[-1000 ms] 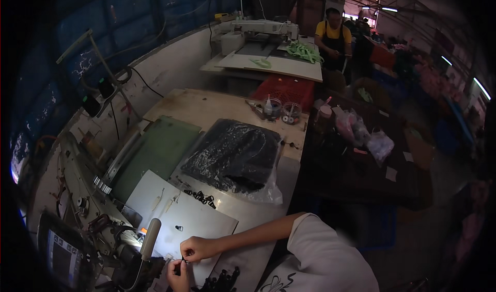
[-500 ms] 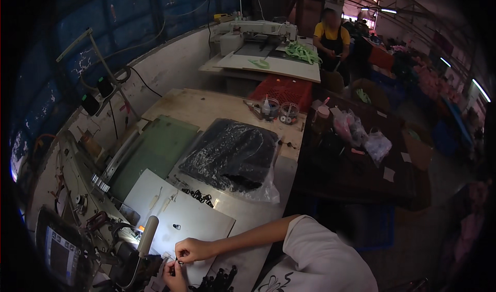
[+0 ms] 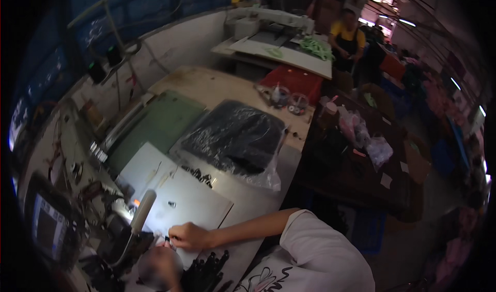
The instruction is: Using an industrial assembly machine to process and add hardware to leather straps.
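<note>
My right hand (image 3: 188, 236) is closed, its fingertips pinched at a small black piece (image 3: 167, 240) over the near edge of a white board (image 3: 206, 209). Just below it, my left hand (image 3: 161, 266) reaches up to the same piece; its fingers are mostly smeared, so its grip is unclear. Left of both hands stands a sewing machine with a pale rod-shaped handle (image 3: 143, 212), its lamp lighting the board. A small dark part (image 3: 171, 204) lies on the board beyond my hands. Beside my right wrist is a bundle of black strips (image 3: 206, 271).
Several small black parts (image 3: 199, 176) lie along the board's far edge. Beyond rests dark material in a clear plastic bag (image 3: 235, 137), beside a green panel (image 3: 155, 126). A control screen (image 3: 47, 230) stands at left. Another person (image 3: 347, 39) is near a far machine (image 3: 274, 20).
The view has shifted, so the bench sits higher and tilted. My hands remain together at the board's near edge; the left one is now blurred.
</note>
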`<state>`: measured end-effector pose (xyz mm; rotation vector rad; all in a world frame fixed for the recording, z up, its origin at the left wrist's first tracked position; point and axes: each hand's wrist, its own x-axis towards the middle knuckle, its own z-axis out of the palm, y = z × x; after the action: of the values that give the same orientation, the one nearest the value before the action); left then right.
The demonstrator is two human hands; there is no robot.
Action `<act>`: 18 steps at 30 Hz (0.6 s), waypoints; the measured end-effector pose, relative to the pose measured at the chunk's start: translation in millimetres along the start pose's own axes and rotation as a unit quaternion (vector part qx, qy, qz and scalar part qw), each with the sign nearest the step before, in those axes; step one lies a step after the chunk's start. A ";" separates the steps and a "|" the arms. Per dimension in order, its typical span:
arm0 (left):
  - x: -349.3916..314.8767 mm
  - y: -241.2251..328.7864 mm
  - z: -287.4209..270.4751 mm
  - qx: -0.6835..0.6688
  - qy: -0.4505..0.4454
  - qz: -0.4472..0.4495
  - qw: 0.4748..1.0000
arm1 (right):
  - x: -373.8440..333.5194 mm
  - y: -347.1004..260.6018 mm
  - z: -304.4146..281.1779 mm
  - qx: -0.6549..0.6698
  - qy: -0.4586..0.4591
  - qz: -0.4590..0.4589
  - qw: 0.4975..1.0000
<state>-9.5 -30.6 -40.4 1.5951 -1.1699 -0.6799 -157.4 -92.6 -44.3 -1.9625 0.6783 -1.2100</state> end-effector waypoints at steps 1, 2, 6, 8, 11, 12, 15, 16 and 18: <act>0.5 -1.5 -2.1 0.002 -0.011 -0.008 1.000 | 0.1 -1.4 -4.5 0.016 -0.022 0.028 0.999; -0.5 -1.7 -0.8 0.005 -0.004 -0.016 1.000 | -0.9 3.9 -4.0 0.022 -0.024 0.046 0.998; 14.3 0.3 23.3 0.029 -0.009 0.059 0.998 | 7.4 -0.2 -37.1 0.099 0.018 0.192 0.976; 8.4 15.2 17.2 0.054 0.007 0.090 0.994 | 7.1 -3.4 -32.4 0.121 0.017 0.173 0.977; 0.6 7.9 12.4 0.022 0.012 0.039 0.999 | 4.8 -6.0 -23.6 0.081 0.005 0.149 0.986; -1.0 6.8 11.3 0.008 0.011 0.035 0.999 | 3.3 -8.6 -21.6 0.075 0.012 0.156 0.985; -3.1 12.3 8.4 0.040 0.017 0.066 0.997 | 2.3 -11.0 -23.0 0.029 0.009 0.165 0.986; -3.0 12.5 8.0 0.039 0.017 0.065 0.997 | 2.3 -12.0 -22.2 0.029 0.008 0.166 0.986; -2.2 12.4 8.0 0.019 0.004 0.056 0.998 | 3.0 -13.3 -19.8 -0.009 0.004 0.110 0.994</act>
<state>-21.5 -32.1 -31.7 1.5492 -1.2634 -0.5810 -173.2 -92.8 -26.2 -1.8431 0.8866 -1.0815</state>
